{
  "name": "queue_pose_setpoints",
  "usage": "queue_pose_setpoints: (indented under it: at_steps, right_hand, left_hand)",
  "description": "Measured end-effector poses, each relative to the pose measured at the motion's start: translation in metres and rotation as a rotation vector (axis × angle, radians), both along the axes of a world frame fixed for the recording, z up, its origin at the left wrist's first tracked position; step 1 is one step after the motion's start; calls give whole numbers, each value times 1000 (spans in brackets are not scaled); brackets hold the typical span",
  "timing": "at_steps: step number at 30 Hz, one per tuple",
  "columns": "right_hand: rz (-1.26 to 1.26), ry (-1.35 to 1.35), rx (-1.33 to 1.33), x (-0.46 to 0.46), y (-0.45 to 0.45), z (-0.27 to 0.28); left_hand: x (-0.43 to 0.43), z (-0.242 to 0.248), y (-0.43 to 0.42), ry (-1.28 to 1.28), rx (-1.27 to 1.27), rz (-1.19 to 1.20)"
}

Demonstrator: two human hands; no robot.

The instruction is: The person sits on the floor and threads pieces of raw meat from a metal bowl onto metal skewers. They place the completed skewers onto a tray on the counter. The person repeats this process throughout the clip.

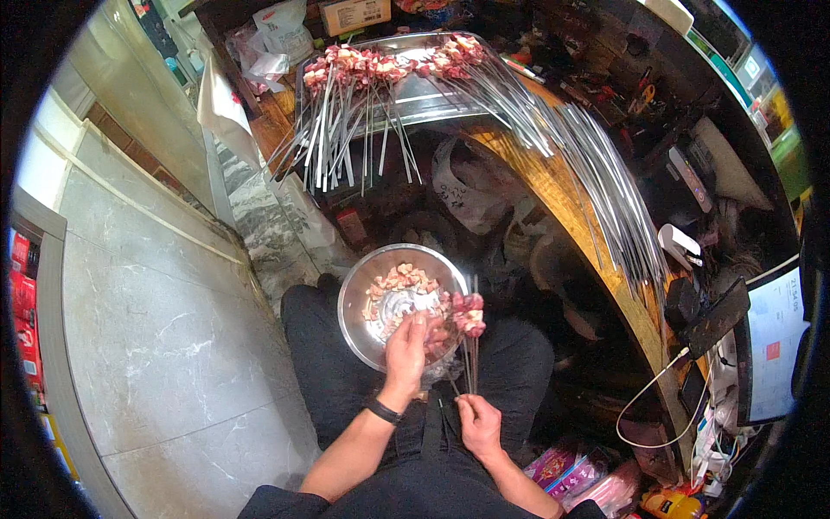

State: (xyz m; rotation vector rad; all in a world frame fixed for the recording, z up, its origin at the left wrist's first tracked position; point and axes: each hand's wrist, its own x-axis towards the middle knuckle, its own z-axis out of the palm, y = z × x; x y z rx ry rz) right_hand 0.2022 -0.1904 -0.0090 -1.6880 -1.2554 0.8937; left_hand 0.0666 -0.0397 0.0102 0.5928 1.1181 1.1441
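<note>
My right hand (480,425) grips the lower ends of several thin metal skewers (471,366) in front of my lap. Cubes of raw meat (468,314) are threaded on their upper ends, by the right rim of a steel bowl (347,324). The bowl rests on my thighs, with loose pale meat pieces (405,279) scattered inside. Over its near right side is my left hand (405,350), a dark band on its wrist. Its fingers are blurred and partly hidden, so whether they pinch a meat piece cannot be made out.
Ahead, a steel tray (428,100) on the curved wooden desk (551,175) holds meat skewers (353,68) whose handles overhang its front. Bare metal skewers (603,188) lie along the desk's right. A white cable (622,415) loops beside a monitor (775,350). Plastic packages (570,477) sit low right.
</note>
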Motion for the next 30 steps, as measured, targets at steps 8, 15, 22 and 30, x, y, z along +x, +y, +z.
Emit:
queue_pose_setpoints:
  at_steps: [8, 15, 22, 30]
  right_hand:
    - [-211, 145, -78, 3, 0, -11]
    - [-172, 115, -48, 3, 3, -6]
    - [-169, 91, 21, 3, 5, -5]
    - [-247, 123, 1, 1, 4, -11]
  left_hand:
    - [-76, -25, 72, 695, 124, -80]
    - [-35, -71, 73, 1446, 416, -641]
    - [-55, -70, 79, 1293, 239, -494]
    - [-16, -59, 69, 1331, 514, -572]
